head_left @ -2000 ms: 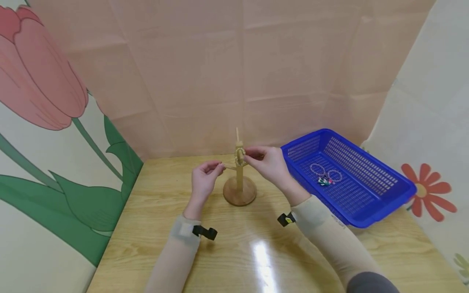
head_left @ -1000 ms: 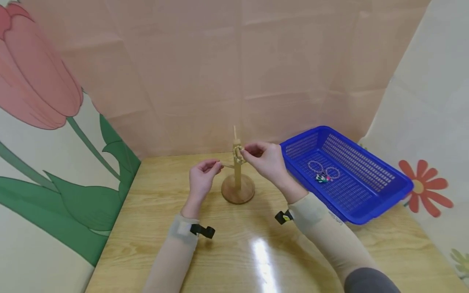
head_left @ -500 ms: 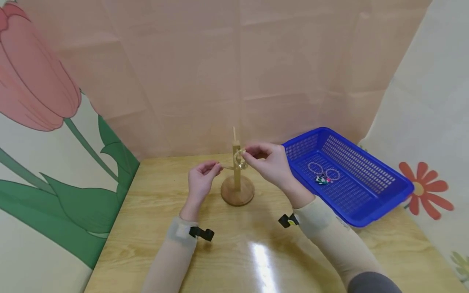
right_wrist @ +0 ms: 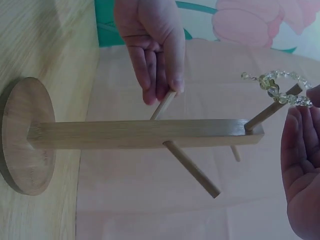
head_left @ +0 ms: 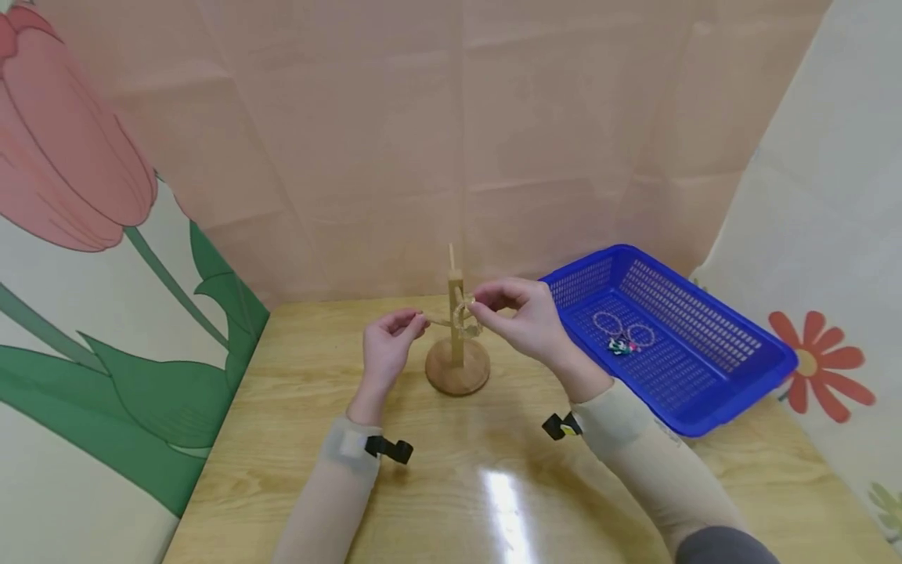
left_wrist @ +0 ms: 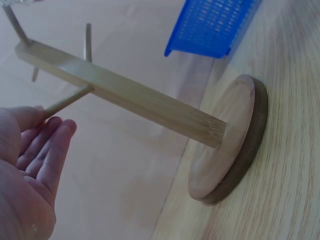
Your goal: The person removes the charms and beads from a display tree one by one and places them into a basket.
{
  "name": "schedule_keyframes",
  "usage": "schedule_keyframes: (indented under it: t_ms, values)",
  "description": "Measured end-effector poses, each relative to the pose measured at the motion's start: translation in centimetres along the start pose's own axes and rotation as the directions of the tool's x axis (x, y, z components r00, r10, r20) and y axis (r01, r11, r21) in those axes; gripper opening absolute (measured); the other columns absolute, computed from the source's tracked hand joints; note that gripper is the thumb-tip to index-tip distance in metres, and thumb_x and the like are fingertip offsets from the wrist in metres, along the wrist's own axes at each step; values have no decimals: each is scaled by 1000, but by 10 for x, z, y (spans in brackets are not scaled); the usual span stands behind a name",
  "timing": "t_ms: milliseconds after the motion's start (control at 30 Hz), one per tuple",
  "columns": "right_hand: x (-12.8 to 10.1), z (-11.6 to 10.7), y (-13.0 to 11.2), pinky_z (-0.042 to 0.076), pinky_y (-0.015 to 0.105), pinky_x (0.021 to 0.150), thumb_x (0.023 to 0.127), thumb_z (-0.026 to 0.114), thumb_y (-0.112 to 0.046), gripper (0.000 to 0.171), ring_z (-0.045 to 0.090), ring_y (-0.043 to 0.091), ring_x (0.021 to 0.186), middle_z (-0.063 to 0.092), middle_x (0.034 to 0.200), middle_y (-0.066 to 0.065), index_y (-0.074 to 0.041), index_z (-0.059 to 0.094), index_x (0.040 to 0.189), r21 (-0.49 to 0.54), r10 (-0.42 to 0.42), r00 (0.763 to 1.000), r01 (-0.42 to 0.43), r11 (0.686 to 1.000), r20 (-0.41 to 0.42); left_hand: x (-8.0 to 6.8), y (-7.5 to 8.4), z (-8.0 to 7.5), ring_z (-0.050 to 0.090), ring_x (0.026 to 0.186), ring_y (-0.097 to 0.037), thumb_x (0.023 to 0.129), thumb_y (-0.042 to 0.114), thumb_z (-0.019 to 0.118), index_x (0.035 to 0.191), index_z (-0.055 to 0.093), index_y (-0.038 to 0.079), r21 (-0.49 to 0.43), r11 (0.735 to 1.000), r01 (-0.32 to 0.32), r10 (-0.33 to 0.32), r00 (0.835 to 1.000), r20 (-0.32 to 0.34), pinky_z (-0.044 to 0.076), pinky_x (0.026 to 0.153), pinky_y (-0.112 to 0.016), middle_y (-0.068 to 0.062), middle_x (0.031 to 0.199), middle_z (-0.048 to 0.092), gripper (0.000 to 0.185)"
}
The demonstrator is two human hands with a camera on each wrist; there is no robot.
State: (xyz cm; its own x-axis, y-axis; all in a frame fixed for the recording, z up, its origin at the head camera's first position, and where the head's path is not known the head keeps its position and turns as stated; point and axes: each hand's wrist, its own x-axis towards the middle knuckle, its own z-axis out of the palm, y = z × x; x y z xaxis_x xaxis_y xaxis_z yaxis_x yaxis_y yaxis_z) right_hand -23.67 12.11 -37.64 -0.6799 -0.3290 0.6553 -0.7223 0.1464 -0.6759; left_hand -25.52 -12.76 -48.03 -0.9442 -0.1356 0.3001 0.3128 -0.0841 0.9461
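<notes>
A wooden stand point(head_left: 456, 313) with thin pegs rises from a round base point(head_left: 458, 370) at the middle of the table. My left hand point(head_left: 417, 320) pinches the tip of the stand's left peg point(right_wrist: 163, 104); the left wrist view shows that hand point(left_wrist: 47, 130) at the peg's end point(left_wrist: 67, 101). My right hand point(head_left: 479, 307) pinches a clear beaded bracelet point(head_left: 465, 318) just right of the post. In the right wrist view the bracelet point(right_wrist: 276, 86) is draped over an upper peg point(right_wrist: 269, 111), with my right hand point(right_wrist: 306, 102) at its end.
A blue mesh basket point(head_left: 712, 368) sits at the right of the wooden table point(head_left: 451, 486). It holds two more clear bracelets point(head_left: 609, 321) and a small colourful trinket point(head_left: 621, 347). Pink and flowered screens close off the back and both sides.
My right hand has brought the bracelet down and slightly right, from up against the post to the right-hand peg. My left hand has stayed on the left peg.
</notes>
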Motion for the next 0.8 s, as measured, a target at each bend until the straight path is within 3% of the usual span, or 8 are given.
schedule_keyframes:
  t_ms: [400, 633, 800]
  values:
    - [-6, -18, 7, 63, 22, 71, 91, 82, 4, 12, 72, 15, 78, 78, 90, 7, -2, 81, 101, -28, 17, 999, -16, 999, 29, -3, 0, 2, 78, 89, -17, 99, 4, 78, 112, 75, -12, -11, 1000, -2, 2, 1000, -5, 67, 84, -32, -29, 105, 77, 21]
    - [-5, -40, 3, 61, 23, 70, 97, 81, -11, 7, 72, 16, 81, 78, 92, 3, -10, 82, 104, -105, 201, 979, -203, 974, -23, -4, 3, 2, 78, 87, -16, 98, 3, 79, 112, 73, -15, -24, 1000, -14, 14, 1000, -13, 67, 82, -31, -22, 100, 79, 24]
    - [-2, -57, 8, 58, 17, 65, 97, 81, -10, 10, 70, 11, 76, 78, 92, 9, -4, 81, 105, -178, 224, 973, -231, 957, -55, -4, 2, 3, 78, 87, -15, 98, 2, 79, 112, 73, -15, -41, 999, -1, 1, 1000, -7, 67, 83, -32, -22, 100, 79, 23]
